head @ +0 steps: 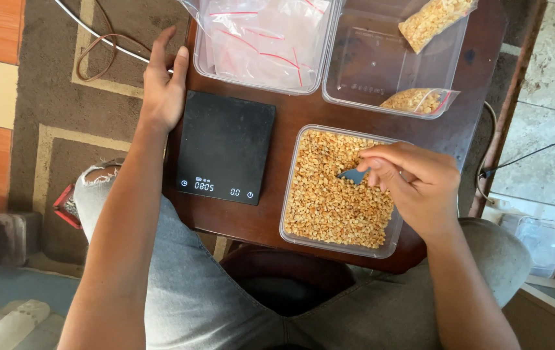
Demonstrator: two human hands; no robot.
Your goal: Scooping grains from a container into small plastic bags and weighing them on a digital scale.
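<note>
My right hand (413, 185) hovers over a clear plastic tub (292, 220) full of yellow grain and pinches a small dark blue scoop (354, 175) whose tip dips into the grain. My left hand (163, 81) rests flat on the left edge of the dark wooden table (290, 113), fingers together, holding nothing. Just right of that hand lies a flat black digital scale (226, 146) with a lit display and nothing on its platform.
At the back stand a clear tub of empty zip bags (264, 42) and another clear tub (371, 58) holding two filled grain bags. Cables (99, 39) run over the patterned rug at left. My knees in grey jeans flank the table.
</note>
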